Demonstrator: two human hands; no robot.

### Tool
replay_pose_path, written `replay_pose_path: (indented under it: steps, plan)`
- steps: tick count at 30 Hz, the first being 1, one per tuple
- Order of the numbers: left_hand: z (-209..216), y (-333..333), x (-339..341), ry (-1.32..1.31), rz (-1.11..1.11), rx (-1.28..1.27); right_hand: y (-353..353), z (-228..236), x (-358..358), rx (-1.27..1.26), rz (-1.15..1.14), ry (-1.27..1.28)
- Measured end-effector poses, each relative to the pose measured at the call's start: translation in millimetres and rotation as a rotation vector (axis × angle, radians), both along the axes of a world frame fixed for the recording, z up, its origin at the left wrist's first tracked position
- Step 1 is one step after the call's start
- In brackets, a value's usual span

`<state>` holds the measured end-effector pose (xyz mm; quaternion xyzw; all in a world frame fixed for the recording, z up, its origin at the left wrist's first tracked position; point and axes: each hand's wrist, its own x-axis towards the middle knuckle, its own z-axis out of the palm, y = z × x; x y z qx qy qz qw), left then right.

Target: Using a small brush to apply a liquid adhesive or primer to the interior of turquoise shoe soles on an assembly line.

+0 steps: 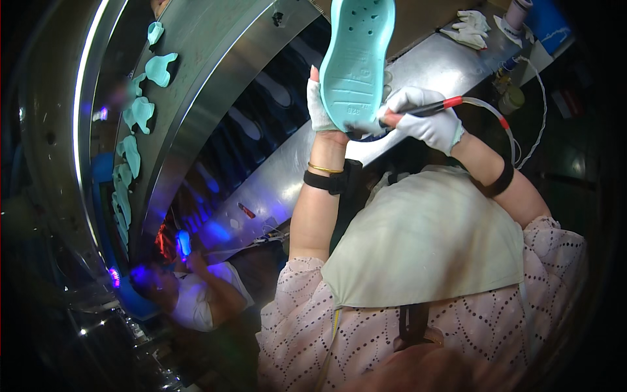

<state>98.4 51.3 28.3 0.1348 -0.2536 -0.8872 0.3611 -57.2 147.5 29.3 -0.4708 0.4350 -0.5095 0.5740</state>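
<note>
A turquoise shoe sole (356,72) is raised upright in my left hand (318,108), which is closed round its lower part in a white glove with the thumb tip bare. Its face toward me shows small holes near the top and moulded lines below. My right hand (431,127), also gloved in white, is closed on a dark-handled brush (428,109) fed by a clear tube (486,106) with red bands. At the sole's lower end the brush head is blurred; whether it touches the sole I cannot tell.
A curved belt (186,39) at left carries several turquoise shoe uppers (159,69). Below it runs a dark channel with sole shapes (245,123). A metal ledge (287,166) holds a red cutter (246,210) and white gloves (469,29). Another person (202,294) works at lower left.
</note>
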Motion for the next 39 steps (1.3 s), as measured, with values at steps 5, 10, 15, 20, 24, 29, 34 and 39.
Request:
replay_pose_path:
  steps: [5, 10, 15, 20, 24, 29, 34, 39]
  plan:
    - [3.0, -2.7, 8.0, 0.001, -0.065, 0.014, 3.3, 25.5, -1.2, 0.253, 0.043, 0.01]
    - [3.9, -9.0, 8.6, -0.226, 0.036, 0.164, -17.1, 12.2, -2.2, -0.23, 0.067, -0.074]
    - [-14.9, -21.6, 22.8, -0.456, -0.081, 0.137, -26.9, 15.2, -13.0, -0.218, 0.393, 0.213]
    - [4.9, -11.7, 12.9, -0.53, -0.169, 0.088, -30.0, 30.8, -24.8, -0.24, 0.346, 0.23]
    - [20.8, -2.3, 14.4, -0.704, -0.094, -0.038, -33.5, 28.0, -27.4, -0.242, 0.424, 0.373]
    - [13.9, -2.2, 23.9, -0.794, -0.001, -0.091, -32.8, 29.9, -43.6, -0.216, 0.384, 0.385]
    - [-12.4, -2.4, 29.5, -0.077, -0.146, 0.262, -16.4, 21.5, -5.2, -0.206, 0.011, 0.171]
    - [-20.4, 15.2, 23.8, 0.085, -0.045, 0.187, -3.6, 17.8, 15.5, 0.076, 0.143, 0.186]
